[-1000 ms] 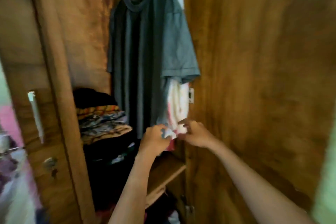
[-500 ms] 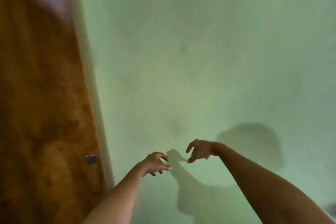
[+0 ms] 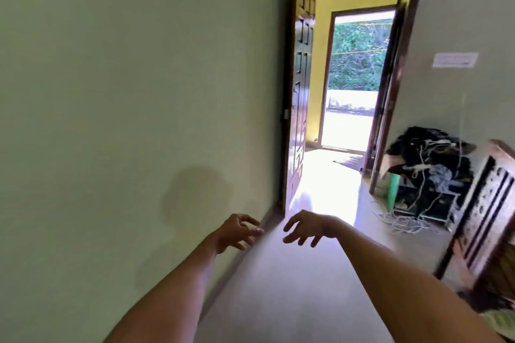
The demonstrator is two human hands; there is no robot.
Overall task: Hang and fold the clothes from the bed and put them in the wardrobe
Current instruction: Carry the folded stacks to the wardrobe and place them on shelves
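Head view shows both hands held out in front over the bare floor point(image 3: 278, 292), neither holding anything: the left hand point(image 3: 237, 232) and the right hand point(image 3: 305, 228) hang with fingers loosely curled, near each other but apart. A pale green wall point(image 3: 139, 92) fills the left side, an open door point(image 3: 301, 86) stands at the far end with daylight beyond, and the carved wooden bed frame point(image 3: 485, 203) juts in at the right edge. The clothes to be sorted cannot be made out for certain; only a scrap of pale cloth point(image 3: 498, 323) shows at the near right corner, below the bed frame, and the wardrobe is out of view. A dark heap point(image 3: 429, 159) sits far right by the doorway, with loose cables point(image 3: 401, 220) trailing onto the floor. The step in hand appears to be going to the bed for the next garment. To do it well, the person would likely swing right toward the bed, keep clear of the frame's post and the cables, lift one garment at a time by its shoulders or waistband so it hangs straight, and judge there whether it suits a hanger or a fold.
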